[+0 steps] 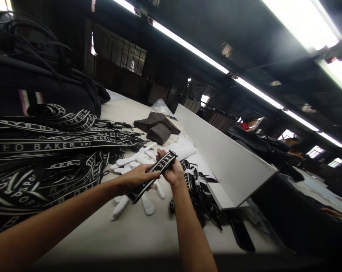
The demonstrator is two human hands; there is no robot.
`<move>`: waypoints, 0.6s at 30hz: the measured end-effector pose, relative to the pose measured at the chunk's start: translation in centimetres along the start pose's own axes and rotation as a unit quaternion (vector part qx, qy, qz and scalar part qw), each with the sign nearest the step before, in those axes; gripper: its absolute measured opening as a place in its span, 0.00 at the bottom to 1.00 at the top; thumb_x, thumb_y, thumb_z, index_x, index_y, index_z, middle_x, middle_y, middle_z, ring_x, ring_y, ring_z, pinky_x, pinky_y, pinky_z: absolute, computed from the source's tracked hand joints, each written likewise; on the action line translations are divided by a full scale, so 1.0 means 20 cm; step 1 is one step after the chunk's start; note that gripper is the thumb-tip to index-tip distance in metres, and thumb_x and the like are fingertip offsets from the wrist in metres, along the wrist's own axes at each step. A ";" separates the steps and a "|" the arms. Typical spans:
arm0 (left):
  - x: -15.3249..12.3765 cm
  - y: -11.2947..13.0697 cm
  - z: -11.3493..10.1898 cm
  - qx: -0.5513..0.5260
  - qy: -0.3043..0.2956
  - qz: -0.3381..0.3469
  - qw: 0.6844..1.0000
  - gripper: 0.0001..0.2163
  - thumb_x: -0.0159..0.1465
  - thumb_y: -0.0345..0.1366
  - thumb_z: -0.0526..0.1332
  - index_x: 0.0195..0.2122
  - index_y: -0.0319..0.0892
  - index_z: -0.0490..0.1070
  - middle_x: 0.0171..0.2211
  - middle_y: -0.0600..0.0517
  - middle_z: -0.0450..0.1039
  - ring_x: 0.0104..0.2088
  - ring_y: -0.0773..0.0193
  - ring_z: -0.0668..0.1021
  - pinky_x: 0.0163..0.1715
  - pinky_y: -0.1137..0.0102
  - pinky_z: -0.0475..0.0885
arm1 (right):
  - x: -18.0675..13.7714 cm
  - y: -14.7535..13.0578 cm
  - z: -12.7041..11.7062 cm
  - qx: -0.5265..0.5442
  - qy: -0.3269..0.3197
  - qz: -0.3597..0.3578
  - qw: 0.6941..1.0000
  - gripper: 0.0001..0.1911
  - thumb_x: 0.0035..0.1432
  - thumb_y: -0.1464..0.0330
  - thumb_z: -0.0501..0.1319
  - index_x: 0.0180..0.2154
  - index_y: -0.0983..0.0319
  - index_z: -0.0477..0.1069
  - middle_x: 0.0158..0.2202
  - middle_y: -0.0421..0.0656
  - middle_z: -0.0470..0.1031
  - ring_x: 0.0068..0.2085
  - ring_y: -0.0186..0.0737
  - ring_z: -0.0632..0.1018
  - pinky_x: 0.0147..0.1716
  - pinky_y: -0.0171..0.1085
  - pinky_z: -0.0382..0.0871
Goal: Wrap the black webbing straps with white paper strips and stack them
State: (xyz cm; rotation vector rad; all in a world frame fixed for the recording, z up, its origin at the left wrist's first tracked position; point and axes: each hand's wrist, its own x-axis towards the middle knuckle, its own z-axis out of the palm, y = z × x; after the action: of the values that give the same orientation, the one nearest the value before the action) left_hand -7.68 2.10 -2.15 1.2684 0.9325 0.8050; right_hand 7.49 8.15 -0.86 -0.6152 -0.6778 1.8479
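Note:
Between my two hands is a folded black webbing strap (156, 169) with white lettering and pale edge stripes. My left hand (141, 176) pinches it near the middle, thumb on top. Under its far end lies my right hand (172, 170), fingers curled around the strap. Beneath my hands, white paddle-shaped pieces (148, 205) are scattered on the table (102, 238). A big heap of similar lettered straps (46, 145) spreads over the left side. Beside my right forearm sits a smaller bunch of straps (192, 181), some with white pieces round them.
Dark brown folded pieces (158, 132) lie further back, near a clear plastic bag (161, 107). A white board (224, 151) stands along the right side. A large black bag (43, 83) fills the back left. A dark flat object (241, 230) rests by the right edge.

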 end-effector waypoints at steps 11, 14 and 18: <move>0.18 0.06 -0.48 -0.111 0.387 0.233 0.885 0.19 0.47 0.39 0.71 0.39 0.40 0.70 0.33 0.53 0.75 0.21 0.71 0.73 0.20 0.77 0.69 | 0.24 0.28 -0.23 -0.458 0.132 -0.199 0.856 0.04 0.43 0.72 0.70 0.26 0.62 0.77 0.30 0.41 0.75 0.32 0.37 0.73 0.47 0.40 0.69; 0.22 -0.03 -0.47 -0.199 0.393 0.202 0.874 0.18 0.48 0.36 0.69 0.39 0.40 0.69 0.36 0.51 0.76 0.23 0.69 0.75 0.21 0.76 0.71 | 0.19 0.35 -0.12 -0.471 0.098 -0.215 0.850 0.06 0.50 0.68 0.68 0.33 0.60 0.79 0.35 0.42 0.76 0.34 0.36 0.73 0.43 0.37 0.70; 0.23 -0.08 -0.46 -0.253 0.392 0.150 0.872 0.11 0.54 0.34 0.65 0.38 0.40 0.69 0.34 0.50 0.76 0.22 0.70 0.75 0.21 0.75 0.72 | -0.10 0.29 0.10 -0.368 -0.064 -0.188 0.909 0.11 0.59 0.61 0.61 0.39 0.59 0.80 0.33 0.43 0.77 0.33 0.37 0.76 0.35 0.36 0.72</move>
State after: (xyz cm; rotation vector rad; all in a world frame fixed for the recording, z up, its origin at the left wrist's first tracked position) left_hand -14.00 9.89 -4.73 0.6014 1.0525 1.7634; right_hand 3.03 4.12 -3.22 -0.7717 -1.5002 1.2455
